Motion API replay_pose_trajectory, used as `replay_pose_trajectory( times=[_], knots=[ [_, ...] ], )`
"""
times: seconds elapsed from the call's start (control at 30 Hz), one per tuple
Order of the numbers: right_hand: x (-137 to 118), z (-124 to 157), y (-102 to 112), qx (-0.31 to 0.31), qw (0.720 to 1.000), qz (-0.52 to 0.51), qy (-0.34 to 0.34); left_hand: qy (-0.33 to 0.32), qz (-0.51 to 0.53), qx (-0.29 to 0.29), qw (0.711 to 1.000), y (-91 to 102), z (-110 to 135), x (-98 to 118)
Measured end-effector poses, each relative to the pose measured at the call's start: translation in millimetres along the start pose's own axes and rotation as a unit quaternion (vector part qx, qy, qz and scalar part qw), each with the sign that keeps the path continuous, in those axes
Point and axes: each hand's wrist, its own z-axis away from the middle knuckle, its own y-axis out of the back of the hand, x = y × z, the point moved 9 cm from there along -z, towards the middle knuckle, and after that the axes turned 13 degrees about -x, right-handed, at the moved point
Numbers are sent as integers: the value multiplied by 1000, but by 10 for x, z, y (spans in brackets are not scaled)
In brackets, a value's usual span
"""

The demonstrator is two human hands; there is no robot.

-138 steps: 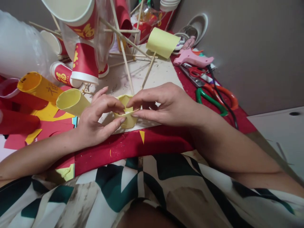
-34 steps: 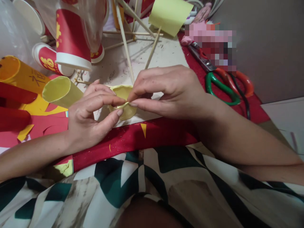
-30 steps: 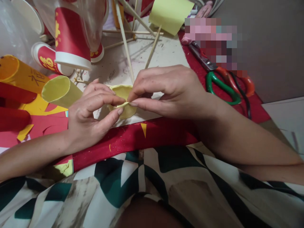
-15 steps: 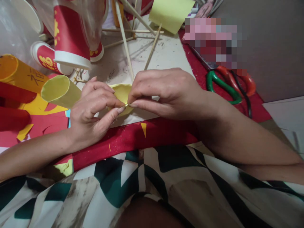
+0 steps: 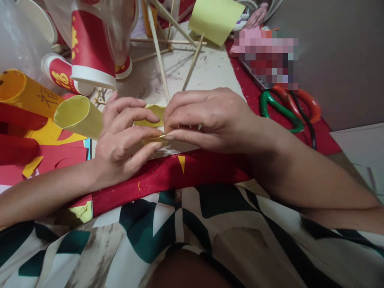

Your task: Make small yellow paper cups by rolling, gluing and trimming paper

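Note:
Between my hands is a yellow paper tube (image 5: 154,110), its open end facing up towards me. My left hand (image 5: 127,138) pinches the tube's near rim between thumb and forefinger, with its other fingers curled over the opening. My right hand (image 5: 207,118) pinches the same rim just to the right, fingertips together, covering that side of the tube. Left of my left hand, a second yellow paper tube (image 5: 79,116) lies tilted with its open end towards me.
Red paper cups (image 5: 93,44) and clear plastic stand at the back left. A frame of wooden sticks (image 5: 159,52) rises behind my hands. Green-handled scissors (image 5: 280,112) lie right. An orange tube (image 5: 33,90) and red paper (image 5: 60,156) lie left; a yellow sheet (image 5: 216,20) is at the back.
My left thumb and forefinger have parted a little along the rim, and its other fingers have lifted over the opening. The near rim shows more now. My right hand stays nearly in place.

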Motion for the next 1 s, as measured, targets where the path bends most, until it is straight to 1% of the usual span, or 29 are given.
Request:
replay_pose_trajectory(
  times=[0.13,0.23,0.4,0.53,0.73,0.83,1.0],
  knots=[
    [-5,12,53,14,999,-29,2,-18,46,12,999,-9,1,-18],
    [28,31,122,29,998,-54,3,-9,75,18,997,7,-7,-58],
    [95,30,115,8,999,-45,-10,-4,95,5,995,28,-42,-94],
    [85,30,122,18,999,-35,-4,12,113,-6,994,37,-66,-133],
    [83,45,71,6,1000,-18,-1,13,104,-17,994,31,-65,-105],
    [91,49,64,7,1000,-18,-1,17,107,-9,994,37,-58,-119],
    [88,44,70,10,1000,-11,-4,-10,99,-2,995,49,-61,-100]
  ],
)
